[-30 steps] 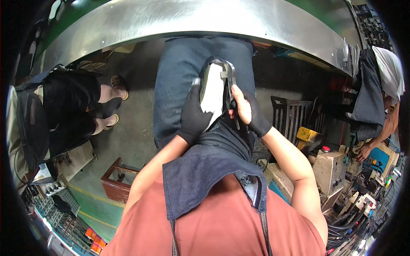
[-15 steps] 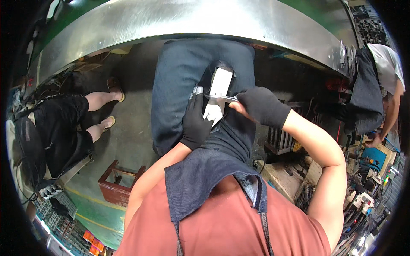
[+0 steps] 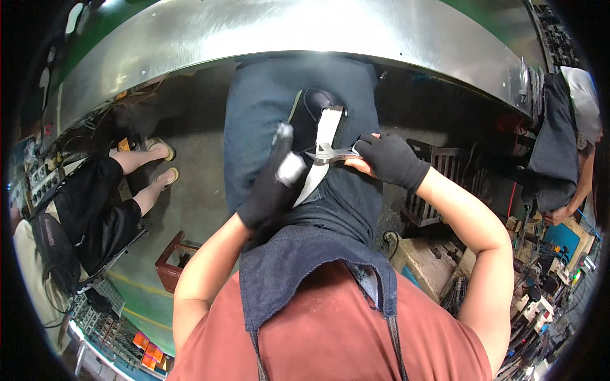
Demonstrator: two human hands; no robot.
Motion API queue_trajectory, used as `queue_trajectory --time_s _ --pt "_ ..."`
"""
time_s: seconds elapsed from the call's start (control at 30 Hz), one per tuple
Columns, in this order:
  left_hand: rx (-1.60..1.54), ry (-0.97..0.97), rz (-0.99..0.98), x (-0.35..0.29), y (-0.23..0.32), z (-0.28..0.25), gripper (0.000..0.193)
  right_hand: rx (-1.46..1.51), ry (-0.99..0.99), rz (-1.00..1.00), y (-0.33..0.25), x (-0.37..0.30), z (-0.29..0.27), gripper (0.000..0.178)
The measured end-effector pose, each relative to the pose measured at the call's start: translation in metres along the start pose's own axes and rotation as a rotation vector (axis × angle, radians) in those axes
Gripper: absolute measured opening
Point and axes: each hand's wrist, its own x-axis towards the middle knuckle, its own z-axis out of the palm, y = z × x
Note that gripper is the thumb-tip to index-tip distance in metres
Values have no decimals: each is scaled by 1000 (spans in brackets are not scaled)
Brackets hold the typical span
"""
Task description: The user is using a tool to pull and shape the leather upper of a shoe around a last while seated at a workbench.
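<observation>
On my lap lies a black shoe (image 3: 306,120), underside up, with a long white strip (image 3: 328,129) along its bottom. My right hand (image 3: 389,160), in a black glove with bare fingertips, is closed round the handle of metal pincers (image 3: 325,154). Their jaw end lies across the middle of the white strip. My left hand (image 3: 270,187), also black-gloved with pale covered fingertips, is just left of the shoe. It is smeared by motion, but its fingers look stretched and apart. A white blur at its thumb side I cannot make out.
A metal worktable edge (image 3: 305,32) runs in front of my knees. A brown wooden stool (image 3: 170,263) stands at left, near a seated person's legs (image 3: 149,197). At right are a dark slatted crate (image 3: 432,184), cluttered tools and another person's hand (image 3: 559,214).
My left hand has drawn back to the left, off the shoe. Crumpled white material near the strip's lower end no longer shows there. The pincers have shifted slightly down.
</observation>
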Motion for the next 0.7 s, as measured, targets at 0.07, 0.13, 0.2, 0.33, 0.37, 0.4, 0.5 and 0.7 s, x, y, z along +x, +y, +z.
queue_trajectory --time_s 0.07,0.13,0.2,0.33,0.37,0.4,0.5,0.7 --pt "-432 86 -455 24 -19 28 43 63 -20 -23 3 -4 0 38" --pt "-350 517 9 49 11 43 47 560 -369 240 8 -6 -15 43" --pt "-43 490 113 49 -1 53 58 1269 -881 709 27 -17 -15 53" --pt "182 458 248 54 3 54 80 546 -760 254 29 22 -76 55" --pt "186 460 244 53 -1 53 80 349 -647 45 25 29 -93 53" --pt "149 475 220 55 -6 54 81 252 -652 89 18 32 -107 52" --pt "65 477 188 53 3 50 82 25 -557 69 -8 35 -137 49" --pt "70 337 76 46 0 36 103 -52 -339 -110 -80 34 -146 41"
